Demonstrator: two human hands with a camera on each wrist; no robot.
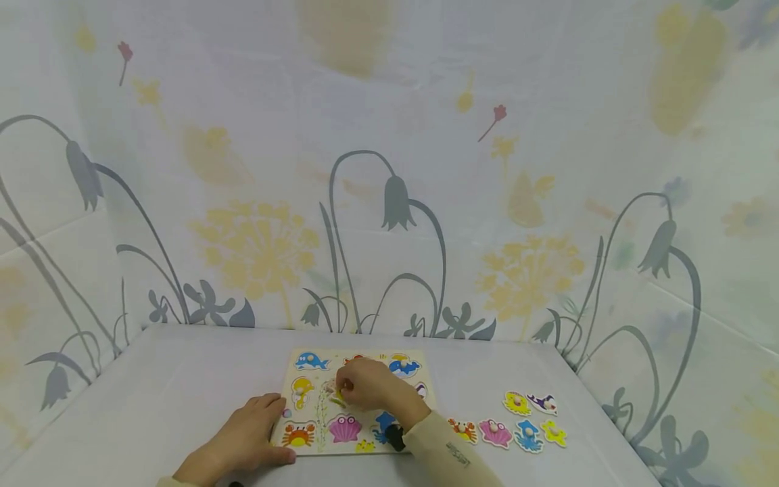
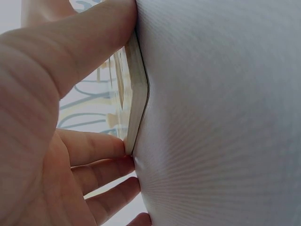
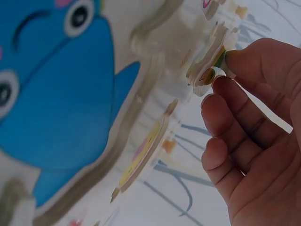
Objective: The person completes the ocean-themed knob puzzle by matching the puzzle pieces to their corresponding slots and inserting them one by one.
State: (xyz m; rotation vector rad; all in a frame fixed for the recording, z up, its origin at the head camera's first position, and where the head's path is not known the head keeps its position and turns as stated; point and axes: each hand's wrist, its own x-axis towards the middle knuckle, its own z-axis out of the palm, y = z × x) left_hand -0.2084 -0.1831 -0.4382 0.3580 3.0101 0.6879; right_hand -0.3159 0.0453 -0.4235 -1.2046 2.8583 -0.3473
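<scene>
A wooden sea-animal puzzle board (image 1: 337, 356) lies on the table. My left hand (image 1: 252, 433) holds its near left corner, the thumb at the near edge and the fingers along the left side. In the left wrist view the board's corner (image 2: 136, 101) shows between thumb and fingers. Over the middle of the board, my right hand (image 1: 371, 384) pinches a small puzzle piece (image 3: 207, 63) with green on it. The right wrist view shows that piece nearly edge-on between thumb and fingertips, its picture mostly hidden.
Knobbed pieces such as a blue whale (image 1: 312, 361) and a yellow seahorse (image 1: 301, 391) sit on the board. Right of it lie several loose pieces, among them a crab (image 1: 465, 431), a pink shell (image 1: 496, 434) and a blue octopus (image 1: 528, 438). A flowered curtain (image 1: 377, 270) stands behind the table.
</scene>
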